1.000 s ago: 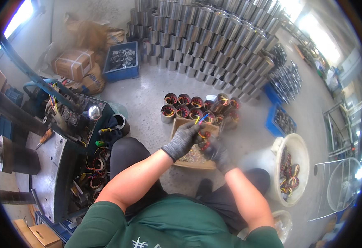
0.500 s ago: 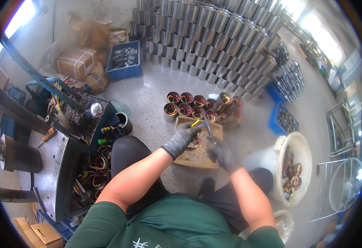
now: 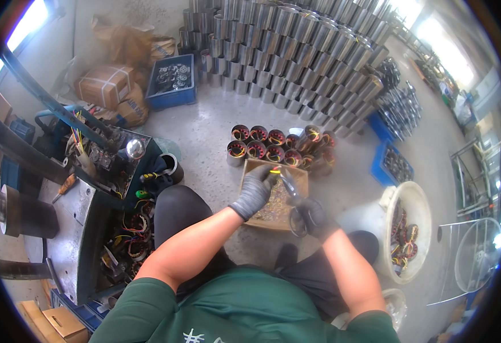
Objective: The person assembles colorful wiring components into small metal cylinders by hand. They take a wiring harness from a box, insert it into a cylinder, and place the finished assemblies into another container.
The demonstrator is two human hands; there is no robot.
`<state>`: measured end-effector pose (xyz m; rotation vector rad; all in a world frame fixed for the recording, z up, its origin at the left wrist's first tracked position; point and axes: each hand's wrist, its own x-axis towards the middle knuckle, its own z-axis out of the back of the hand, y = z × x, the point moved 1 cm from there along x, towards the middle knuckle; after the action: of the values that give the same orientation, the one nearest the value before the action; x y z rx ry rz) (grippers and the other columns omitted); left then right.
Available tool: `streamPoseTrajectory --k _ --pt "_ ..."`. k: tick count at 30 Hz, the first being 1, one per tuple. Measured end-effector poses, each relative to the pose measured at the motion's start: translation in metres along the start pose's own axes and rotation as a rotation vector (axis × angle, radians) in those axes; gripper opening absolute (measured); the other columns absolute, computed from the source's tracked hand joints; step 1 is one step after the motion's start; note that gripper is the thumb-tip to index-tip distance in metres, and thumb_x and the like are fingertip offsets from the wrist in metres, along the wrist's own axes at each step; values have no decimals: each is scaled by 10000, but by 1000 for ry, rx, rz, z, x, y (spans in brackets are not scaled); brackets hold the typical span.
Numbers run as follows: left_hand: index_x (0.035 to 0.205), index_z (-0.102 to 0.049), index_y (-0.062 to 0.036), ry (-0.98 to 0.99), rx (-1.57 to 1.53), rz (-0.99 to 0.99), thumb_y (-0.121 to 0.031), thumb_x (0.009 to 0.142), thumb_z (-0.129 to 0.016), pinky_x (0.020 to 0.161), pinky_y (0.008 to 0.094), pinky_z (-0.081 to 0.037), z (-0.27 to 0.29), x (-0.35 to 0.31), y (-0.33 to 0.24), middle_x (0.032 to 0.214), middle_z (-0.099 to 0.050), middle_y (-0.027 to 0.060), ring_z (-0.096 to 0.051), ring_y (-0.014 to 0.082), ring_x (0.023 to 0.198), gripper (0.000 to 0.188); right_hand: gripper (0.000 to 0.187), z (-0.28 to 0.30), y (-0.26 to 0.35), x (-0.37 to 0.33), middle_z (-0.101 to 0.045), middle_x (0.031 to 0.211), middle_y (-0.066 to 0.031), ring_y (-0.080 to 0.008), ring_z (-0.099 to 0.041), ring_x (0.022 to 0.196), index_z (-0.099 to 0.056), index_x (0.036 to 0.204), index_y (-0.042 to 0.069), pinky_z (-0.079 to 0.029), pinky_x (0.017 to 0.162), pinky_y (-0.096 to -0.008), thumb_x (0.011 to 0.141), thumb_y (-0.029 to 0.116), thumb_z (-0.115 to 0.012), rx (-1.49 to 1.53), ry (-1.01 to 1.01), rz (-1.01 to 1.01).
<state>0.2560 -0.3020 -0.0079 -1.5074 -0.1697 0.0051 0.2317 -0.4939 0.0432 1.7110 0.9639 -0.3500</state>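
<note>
My left hand (image 3: 255,190), in a grey glove, pinches yellow and red wire ends (image 3: 275,171) above a shallow cardboard box (image 3: 253,222). Small coloured scraps cover the bottom of the box. A pair of scissors (image 3: 297,222) is in my gloved right hand (image 3: 314,216). Their blades point up and left toward the wires, and a dark handle loop shows below the fingers. Whether the blades touch the wires I cannot tell. Just beyond the box stand metal cylinders (image 3: 236,153) with red windings and yellow wires inside.
Stacked bare metal tubes (image 3: 296,51) form a wall at the back. A white bucket (image 3: 419,228) of wound cores stands at my right. At my left is a metal bench (image 3: 79,228) with a screwdriver (image 3: 66,184). A blue crate (image 3: 173,100) sits far left.
My right hand has lowered slightly, and the scissors' handle loop now shows beneath it. The left hand has shifted a little to the right; the wire ends in it show less length.
</note>
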Motion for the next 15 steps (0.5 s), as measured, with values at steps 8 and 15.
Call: streamPoseTrajectory --k 8,15 --pt "1034 -624 -26 30 -331 492 -152 938 -595 453 270 -438 6 5 -8 732 -570 21 -490 103 514 161 290 40 -32 21 -483 581 18 -94 -439 404 -543 1125 19 -369 366 -246 860 126 -595 227 277 -130" --pt "1041 -630 -20 109 -152 490 -202 916 -629 491 319 -476 2 5 21 730 -596 49 -525 144 528 220 379 4 -22 17 -468 613 -8 -118 -451 463 -496 1204 73 -368 382 -274 845 -15 -584 8 -96 202"
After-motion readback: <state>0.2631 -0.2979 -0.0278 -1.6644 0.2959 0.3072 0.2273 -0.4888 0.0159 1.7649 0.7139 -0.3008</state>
